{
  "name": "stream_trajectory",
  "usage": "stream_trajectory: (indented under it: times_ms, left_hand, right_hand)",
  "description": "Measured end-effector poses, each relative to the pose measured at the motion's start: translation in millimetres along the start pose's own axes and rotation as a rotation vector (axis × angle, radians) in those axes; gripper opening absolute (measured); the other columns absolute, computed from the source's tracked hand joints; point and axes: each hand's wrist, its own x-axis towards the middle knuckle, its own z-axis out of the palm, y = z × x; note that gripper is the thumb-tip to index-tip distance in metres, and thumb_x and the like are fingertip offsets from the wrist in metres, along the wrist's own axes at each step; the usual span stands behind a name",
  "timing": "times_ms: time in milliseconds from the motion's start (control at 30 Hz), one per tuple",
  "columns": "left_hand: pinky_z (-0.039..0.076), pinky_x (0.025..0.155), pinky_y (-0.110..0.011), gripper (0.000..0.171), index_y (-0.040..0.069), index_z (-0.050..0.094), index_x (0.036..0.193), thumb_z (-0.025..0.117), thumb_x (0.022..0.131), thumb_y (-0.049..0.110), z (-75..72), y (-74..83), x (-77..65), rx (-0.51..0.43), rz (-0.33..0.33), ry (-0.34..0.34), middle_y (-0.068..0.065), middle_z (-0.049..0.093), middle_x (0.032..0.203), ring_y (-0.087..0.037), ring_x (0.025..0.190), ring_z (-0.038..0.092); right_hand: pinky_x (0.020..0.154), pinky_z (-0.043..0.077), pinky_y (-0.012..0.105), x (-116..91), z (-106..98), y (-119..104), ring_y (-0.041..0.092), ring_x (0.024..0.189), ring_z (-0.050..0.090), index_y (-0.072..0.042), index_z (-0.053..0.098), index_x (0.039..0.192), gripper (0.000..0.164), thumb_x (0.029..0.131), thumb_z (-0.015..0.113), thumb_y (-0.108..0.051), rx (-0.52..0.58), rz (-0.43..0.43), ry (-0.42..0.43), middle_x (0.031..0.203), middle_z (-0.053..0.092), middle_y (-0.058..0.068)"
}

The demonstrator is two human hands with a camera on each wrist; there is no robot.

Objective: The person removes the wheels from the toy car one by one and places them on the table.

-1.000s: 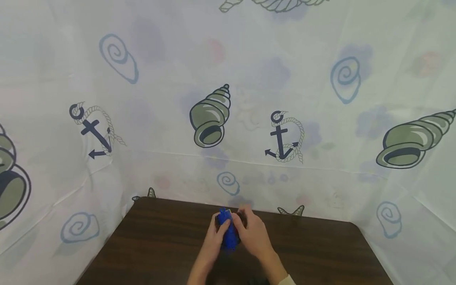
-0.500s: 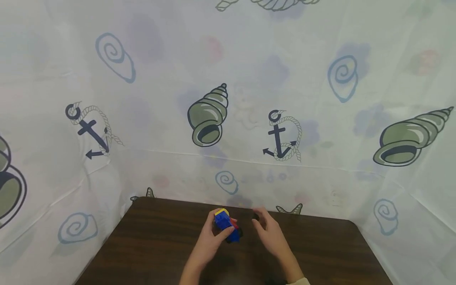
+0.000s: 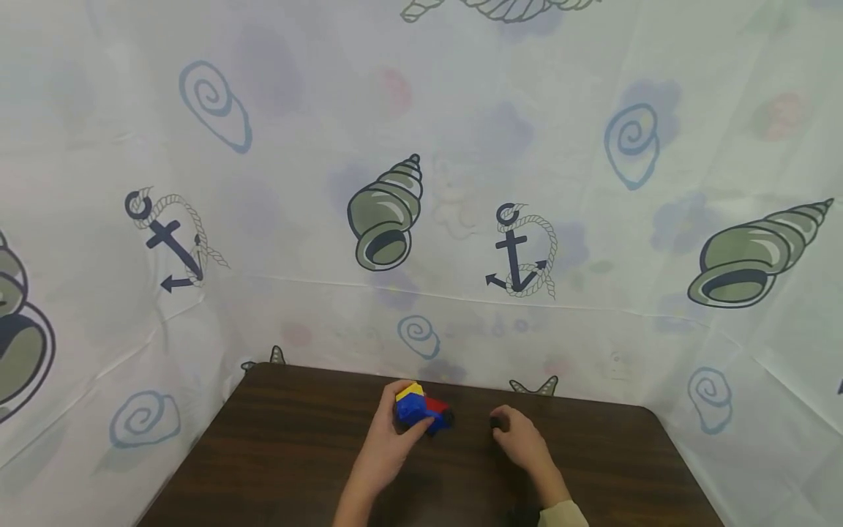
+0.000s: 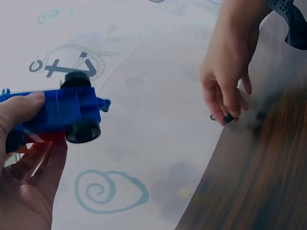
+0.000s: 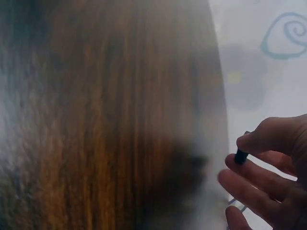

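A toy truck (image 3: pixel 413 410) with a blue body, a red part and a yellow top is gripped by my left hand (image 3: pixel 385 446). In the left wrist view the thumb presses the blue underside of the truck (image 4: pixel 62 109); black wheels and a small blue hitch show at its far end. To the right, apart from the truck, my right hand (image 3: pixel 523 439) pinches a small black piece (image 5: pixel 241 155) between thumb and fingertips. The piece is short and dark, its kind too small to make out.
Both hands are over a dark brown wooden table (image 3: pixel 296 432). Behind it and at both sides hangs a white curtain (image 3: pixel 296 219) printed with shells and anchors. A dark band (image 4: pixel 290 21) circles the right wrist.
My hands have moved apart, the right one going right with the small black piece. The toy truck has turned in my left hand, so its red and yellow parts now show.
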Motion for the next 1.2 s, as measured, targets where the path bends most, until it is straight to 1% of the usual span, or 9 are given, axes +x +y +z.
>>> stream_trajectory:
  times_ms: [67,133,233,333,567,800,967,1133,1200]
  left_hand:
    - [0.054,0.105,-0.04,0.063,0.029,0.045,0.147,0.082,0.098,0.017,-0.3,3.0,-0.9,0.028,0.019,0.01,-0.009,0.057,0.145,-0.034,0.132,0.057]
    - [0.053,0.105,-0.046,0.062,0.028,0.045,0.147,0.081,0.098,0.016,-0.6,5.1,-1.5,0.059,0.032,0.022,-0.009,0.058,0.144,-0.035,0.131,0.057]
    - [0.054,0.105,-0.05,0.062,0.024,0.045,0.147,0.082,0.098,0.018,-0.7,7.5,-1.8,0.112,0.045,0.039,-0.01,0.058,0.144,-0.035,0.13,0.059]
    - [0.055,0.105,-0.049,0.063,0.019,0.043,0.147,0.082,0.098,0.021,-0.6,8.8,-2.2,0.15,0.054,0.047,-0.012,0.057,0.145,-0.034,0.129,0.06]
    - [0.057,0.102,-0.044,0.062,0.026,0.04,0.144,0.082,0.099,0.025,-1.2,9.6,-4.5,0.162,0.045,0.033,-0.015,0.056,0.144,-0.033,0.128,0.061]
    - [0.058,0.098,-0.04,0.064,0.018,0.038,0.147,0.081,0.099,0.023,-1.8,10.2,-4.5,0.158,0.055,0.023,-0.017,0.056,0.144,-0.035,0.128,0.061]
    - [0.058,0.1,-0.045,0.063,0.019,0.038,0.147,0.08,0.1,0.023,-1.1,10.6,-3.6,0.17,0.044,0.018,-0.019,0.056,0.145,-0.035,0.128,0.061]
    - [0.057,0.103,-0.053,0.063,0.018,0.038,0.147,0.08,0.1,0.024,0.4,12.1,-4.4,0.173,0.034,0.016,-0.02,0.055,0.146,-0.037,0.13,0.06]
    - [0.058,0.104,-0.054,0.064,0.018,0.039,0.148,0.08,0.1,0.025,0.9,12.8,-4.8,0.168,0.035,0.018,-0.019,0.055,0.147,-0.037,0.131,0.06]
  right_hand:
    - [0.077,0.056,0.056,1.6,0.8,1.1,0.031,0.1,0.071,-0.014,0.072,0.127,0.032,0.095,0.077,-0.015,-0.03,0.033,0.002,0.137,0.072,0.014]
    - [0.075,0.056,0.056,2.8,1.5,0.7,0.031,0.097,0.071,-0.015,0.073,0.126,0.032,0.095,0.078,-0.017,-0.064,0.053,0.004,0.136,0.073,0.013]
    - [0.08,0.057,0.061,4.4,2.7,-0.7,0.036,0.106,0.074,-0.016,0.073,0.124,0.03,0.095,0.08,-0.02,-0.105,0.064,0.014,0.135,0.074,0.012]
    - [0.083,0.057,0.064,6.0,3.8,-0.8,0.04,0.109,0.073,-0.016,0.074,0.123,0.03,0.095,0.082,-0.022,-0.112,0.074,0.016,0.133,0.074,0.012]
    - [0.079,0.057,0.06,9.6,5.8,3.2,0.04,0.102,0.072,-0.014,0.076,0.121,0.028,0.095,0.082,-0.023,-0.114,0.084,0.009,0.125,0.072,0.015]
    - [0.079,0.057,0.059,12.3,6.5,5.5,0.038,0.098,0.07,-0.012,0.076,0.121,0.028,0.095,0.081,-0.019,-0.113,0.081,0.026,0.124,0.069,0.018]
    - [0.079,0.057,0.059,14.1,8.2,6.7,0.037,0.097,0.07,-0.01,0.076,0.122,0.029,0.094,0.08,-0.018,-0.114,0.091,0.031,0.124,0.068,0.018]
    - [0.078,0.056,0.059,14.9,9.4,7.3,0.037,0.097,0.07,-0.011,0.075,0.123,0.031,0.093,0.082,-0.019,-0.119,0.109,0.028,0.124,0.068,0.016]
    - [0.078,0.056,0.06,15.4,9.9,7.9,0.038,0.098,0.071,-0.011,0.076,0.123,0.032,0.093,0.082,-0.019,-0.123,0.114,0.026,0.124,0.068,0.016]
